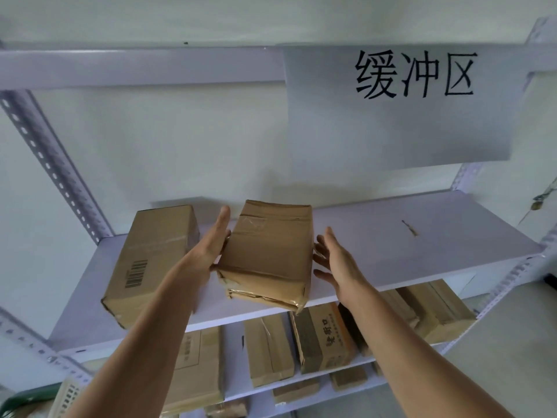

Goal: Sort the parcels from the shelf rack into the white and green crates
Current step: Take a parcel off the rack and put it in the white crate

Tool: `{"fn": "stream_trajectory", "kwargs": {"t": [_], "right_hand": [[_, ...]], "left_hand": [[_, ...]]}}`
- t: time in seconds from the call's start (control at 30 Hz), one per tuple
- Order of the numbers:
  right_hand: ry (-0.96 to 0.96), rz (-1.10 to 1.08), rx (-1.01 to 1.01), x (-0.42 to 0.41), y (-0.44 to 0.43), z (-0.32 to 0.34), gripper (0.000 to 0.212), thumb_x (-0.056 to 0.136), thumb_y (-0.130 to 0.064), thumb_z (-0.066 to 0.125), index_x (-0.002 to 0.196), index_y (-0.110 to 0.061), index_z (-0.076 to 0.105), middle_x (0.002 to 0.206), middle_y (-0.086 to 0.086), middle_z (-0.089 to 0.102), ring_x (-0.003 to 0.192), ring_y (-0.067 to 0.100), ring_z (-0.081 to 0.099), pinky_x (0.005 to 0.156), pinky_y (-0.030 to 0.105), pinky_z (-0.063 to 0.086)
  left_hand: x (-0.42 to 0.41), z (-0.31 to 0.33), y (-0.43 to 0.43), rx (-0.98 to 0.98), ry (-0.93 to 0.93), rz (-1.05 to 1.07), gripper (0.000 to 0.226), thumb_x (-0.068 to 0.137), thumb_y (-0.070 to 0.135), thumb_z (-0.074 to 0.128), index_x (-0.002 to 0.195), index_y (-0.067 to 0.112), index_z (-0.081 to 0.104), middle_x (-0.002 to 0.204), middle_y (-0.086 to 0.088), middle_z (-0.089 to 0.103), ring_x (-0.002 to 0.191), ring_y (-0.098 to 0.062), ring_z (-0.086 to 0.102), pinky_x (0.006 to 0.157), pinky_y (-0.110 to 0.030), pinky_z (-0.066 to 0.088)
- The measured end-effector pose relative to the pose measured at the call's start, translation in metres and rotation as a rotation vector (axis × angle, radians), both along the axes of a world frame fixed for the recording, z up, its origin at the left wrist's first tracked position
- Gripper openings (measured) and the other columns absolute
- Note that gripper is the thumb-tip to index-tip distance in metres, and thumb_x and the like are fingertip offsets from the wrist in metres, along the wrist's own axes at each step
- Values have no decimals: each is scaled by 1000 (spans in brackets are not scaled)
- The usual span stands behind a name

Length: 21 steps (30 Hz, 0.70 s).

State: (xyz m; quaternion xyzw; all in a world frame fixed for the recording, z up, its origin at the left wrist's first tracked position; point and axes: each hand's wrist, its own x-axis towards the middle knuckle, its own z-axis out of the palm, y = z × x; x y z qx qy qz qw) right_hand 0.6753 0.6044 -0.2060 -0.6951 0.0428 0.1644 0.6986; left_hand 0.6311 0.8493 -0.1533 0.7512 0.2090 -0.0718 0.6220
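Overhead, at arm's reach: small taped brown cardboard parcel point(268, 251) on the upper board of the white metal shelf rack point(422, 236). Its near end is tipped out past the board's front edge, and the tape is wrinkled at the lower corner.

Left hand point(215, 244) lies flat against the parcel's left side, fingers straight and pointing toward the wall. Right hand point(336, 262) is spread beside the parcel's right side, fingertips at the cardboard (firm contact or a bare touch, cannot tell). The hands are apart with the parcel between them, and neither is curled round it.

Just left of the left hand: larger brown cardboard box with a black barcode point(150, 260), on the same board, near corner over the front edge.

Right of the parcel the board carries a small brown scuff mark point(411, 229).

White paper sheet with three black Chinese characters point(391, 131) hangs from the rack's top beam, upper right.

On the board below: row of brown cardboard parcels point(324, 336), side by side, some with print on them.

Bottom-left corner: white lattice plastic crate point(68, 395), with a green plastic rim point(28, 396) just beside it, both only partly in view.
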Motion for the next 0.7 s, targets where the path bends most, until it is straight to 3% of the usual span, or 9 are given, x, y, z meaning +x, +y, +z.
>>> {"fn": "stream_trajectory", "kwargs": {"t": [0.07, 0.13, 0.23, 0.3, 0.4, 0.5, 0.6, 0.7], "right_hand": [[14, 14, 18, 7, 3, 1, 68, 109, -62, 30, 158, -17, 45, 157, 5, 54, 143, 26, 53, 115, 48, 45], [5, 35, 19, 11, 5, 1, 65, 109, -62, 29, 152, -19, 52, 144, 1, 62, 135, 24, 57, 110, 46, 49], [-33, 30, 41, 18, 5, 5, 47, 111, -58, 30, 120, -31, 67, 118, -10, 70, 112, 11, 65, 89, 34, 53], [-70, 12, 68, 24, 4, 11, 42, 113, -53, 32, 107, -34, 69, 114, -9, 74, 109, 10, 67, 91, 35, 53], [-118, 7, 150, 34, -1, 21, 43, 113, -49, 36, 117, -24, 71, 122, -5, 76, 117, 12, 69, 94, 32, 54], [-193, 20, 184, 41, -5, 31, 47, 112, -46, 41, 135, -10, 61, 132, 3, 71, 114, 9, 70, 88, 24, 56], [-290, 37, 196, 47, -9, 30, 49, 112, -43, 44, 136, -2, 57, 137, 16, 67, 126, 24, 66, 98, 32, 53], [-330, 31, 264, 43, -14, 31, 70, 92, -56, 54, 129, 4, 60, 132, 19, 66, 125, 28, 64, 102, 33, 48]], "left_hand": [[4, -4, -1, -41, 6, -7, 95, 101, 82, 16, 140, 15, 71, 142, -9, 71, 140, -27, 60, 129, -48, 33], [6, -9, -2, -53, -8, 17, 92, 102, 81, 17, 133, 17, 75, 135, -8, 75, 135, -27, 63, 128, -47, 35], [5, -17, -3, -84, -45, 53, 89, 99, 83, 22, 135, 20, 73, 137, -4, 73, 135, -26, 61, 124, -46, 38], [3, -20, -3, -141, -105, 115, 87, 97, 85, 27, 140, 21, 69, 138, -1, 72, 133, -25, 62, 117, -45, 42], [-2, -21, -8, -202, -215, 202, 89, 90, 90, 30, 141, 27, 68, 137, 5, 73, 134, -21, 63, 117, -47, 44], [-5, -21, -17, -259, -285, 231, 91, 92, 92, 24, 140, 30, 70, 135, 6, 74, 138, -19, 61, 124, -53, 36], [-11, -22, -28, -290, -320, 217, 96, 92, 93, 16, 143, 30, 68, 137, 5, 73, 141, -19, 59, 128, -56, 30], [-19, -23, -42, -308, -359, 202, 93, 91, 94, 15, 142, 34, 67, 142, 8, 71, 141, -16, 58, 127, -55, 32]]}}
